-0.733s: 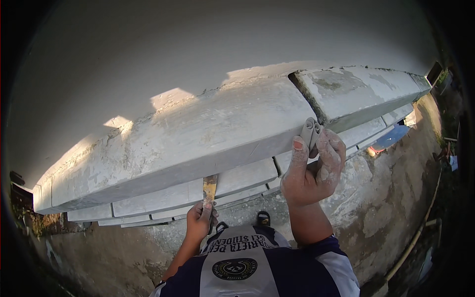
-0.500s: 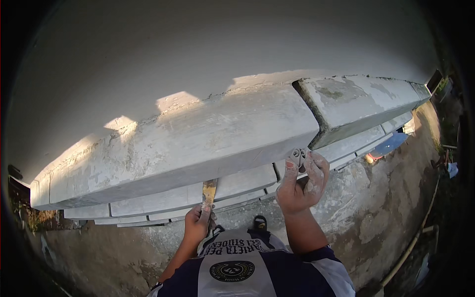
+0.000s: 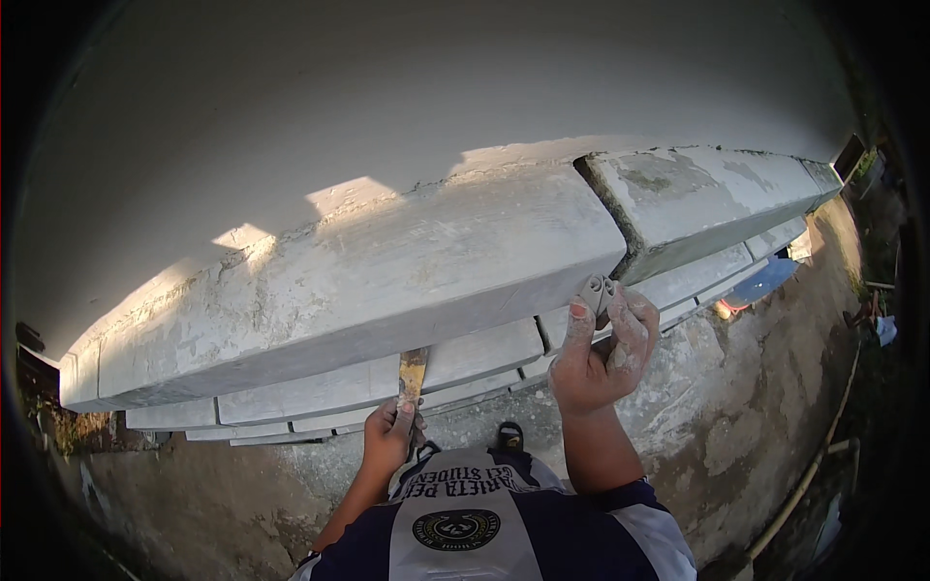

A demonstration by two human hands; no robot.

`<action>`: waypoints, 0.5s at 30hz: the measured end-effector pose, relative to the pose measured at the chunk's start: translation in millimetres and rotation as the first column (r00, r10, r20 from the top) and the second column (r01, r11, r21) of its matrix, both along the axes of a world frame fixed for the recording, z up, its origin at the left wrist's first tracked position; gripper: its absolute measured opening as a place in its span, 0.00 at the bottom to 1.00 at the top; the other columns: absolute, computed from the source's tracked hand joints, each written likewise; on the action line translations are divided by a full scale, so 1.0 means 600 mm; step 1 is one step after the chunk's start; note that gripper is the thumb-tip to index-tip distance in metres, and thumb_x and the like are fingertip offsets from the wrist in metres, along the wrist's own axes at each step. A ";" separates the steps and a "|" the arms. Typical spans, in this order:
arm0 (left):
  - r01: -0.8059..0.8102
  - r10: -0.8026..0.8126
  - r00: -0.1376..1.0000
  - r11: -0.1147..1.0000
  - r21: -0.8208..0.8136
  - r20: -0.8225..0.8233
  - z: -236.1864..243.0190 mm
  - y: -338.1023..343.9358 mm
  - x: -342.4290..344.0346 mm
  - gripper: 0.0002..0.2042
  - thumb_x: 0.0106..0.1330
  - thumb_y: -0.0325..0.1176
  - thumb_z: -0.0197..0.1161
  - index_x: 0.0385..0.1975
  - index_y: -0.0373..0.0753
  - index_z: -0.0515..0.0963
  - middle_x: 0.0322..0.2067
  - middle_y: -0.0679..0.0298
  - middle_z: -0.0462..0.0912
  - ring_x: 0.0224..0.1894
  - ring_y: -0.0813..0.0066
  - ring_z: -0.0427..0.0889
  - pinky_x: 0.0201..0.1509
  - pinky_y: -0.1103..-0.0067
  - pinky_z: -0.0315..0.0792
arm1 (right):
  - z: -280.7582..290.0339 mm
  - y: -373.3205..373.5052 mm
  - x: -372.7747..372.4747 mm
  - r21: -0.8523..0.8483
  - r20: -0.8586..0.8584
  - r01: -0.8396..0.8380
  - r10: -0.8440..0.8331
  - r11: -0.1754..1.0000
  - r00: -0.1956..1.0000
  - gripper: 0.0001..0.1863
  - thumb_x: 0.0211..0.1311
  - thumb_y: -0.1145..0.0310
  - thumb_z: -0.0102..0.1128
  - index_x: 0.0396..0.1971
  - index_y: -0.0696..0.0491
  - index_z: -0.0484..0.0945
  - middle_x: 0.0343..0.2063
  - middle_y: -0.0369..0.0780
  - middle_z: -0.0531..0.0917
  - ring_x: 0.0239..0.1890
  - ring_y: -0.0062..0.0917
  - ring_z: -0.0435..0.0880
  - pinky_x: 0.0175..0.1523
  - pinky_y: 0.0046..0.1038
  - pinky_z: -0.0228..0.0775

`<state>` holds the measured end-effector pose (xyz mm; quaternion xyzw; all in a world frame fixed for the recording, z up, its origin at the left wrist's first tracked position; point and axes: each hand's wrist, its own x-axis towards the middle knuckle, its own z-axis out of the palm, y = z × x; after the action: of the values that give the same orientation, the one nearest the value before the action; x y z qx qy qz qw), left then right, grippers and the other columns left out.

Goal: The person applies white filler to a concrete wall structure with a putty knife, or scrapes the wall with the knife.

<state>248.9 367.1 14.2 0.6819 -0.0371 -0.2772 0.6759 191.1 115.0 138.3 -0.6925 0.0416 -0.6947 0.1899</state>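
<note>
My left hand [image 3: 386, 436] is closed around the handle of a putty knife [image 3: 413, 372], whose worn, yellowish-stained blade points up toward the underside of the ledge. My right hand [image 3: 603, 363], dusted with white powder, pinches a small grey rolled sheet [image 3: 597, 289] between thumb and fingers. Two curled ends of that sheet show; its material is unclear. Just beyond it runs the front edge of a long pale grey concrete ledge [image 3: 417, 242], close to the dark gap before the adjoining section [image 3: 717, 203]. I cannot tell whether the sheet touches the ledge.
Behind the ledge rises a smooth grey wall [image 3: 465, 77] with sunlit patches low on it. Lower pale slabs [image 3: 475, 356] step down beneath the ledge. On the stained ground [image 3: 717, 387] at right lie a blue object [image 3: 763, 283] and a long pole [image 3: 809, 484].
My right hand has shifted slightly right and upward with the grey rolled sheet, nearer the gap in the ledge. The left hand and putty knife have barely moved.
</note>
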 end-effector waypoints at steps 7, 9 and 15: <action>0.013 -0.013 1.000 1.000 0.000 0.023 -0.016 0.010 0.005 0.14 0.71 0.39 0.51 0.40 0.32 0.74 0.21 0.62 0.76 0.17 0.77 0.74 0.21 0.81 0.71 | 0.065 0.023 0.016 0.018 0.034 -0.046 0.046 0.999 0.998 0.19 0.49 0.83 0.66 0.43 0.62 0.75 0.35 0.46 0.74 0.33 0.30 0.76 0.30 0.23 0.69; 0.007 -0.007 1.000 1.000 -0.002 0.018 -0.016 0.012 0.005 0.14 0.71 0.39 0.51 0.40 0.32 0.74 0.21 0.62 0.76 0.17 0.77 0.74 0.21 0.81 0.71 | 0.026 0.035 0.015 -0.027 0.001 -0.056 0.056 0.998 0.998 0.19 0.49 0.83 0.65 0.43 0.62 0.75 0.35 0.46 0.74 0.33 0.30 0.76 0.30 0.23 0.69; 0.022 -0.022 0.999 1.000 0.005 0.023 -0.007 0.006 0.002 0.15 0.71 0.39 0.51 0.41 0.32 0.74 0.22 0.62 0.76 0.17 0.77 0.74 0.21 0.81 0.71 | 0.009 0.010 0.003 -0.018 -0.029 -0.046 0.046 0.999 0.999 0.19 0.51 0.84 0.63 0.44 0.60 0.72 0.38 0.48 0.73 0.37 0.29 0.75 0.32 0.24 0.70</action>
<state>250.3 370.7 10.0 0.6861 -0.0517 -0.2769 0.6707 193.0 121.3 143.7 -0.7047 0.0218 -0.6807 0.1989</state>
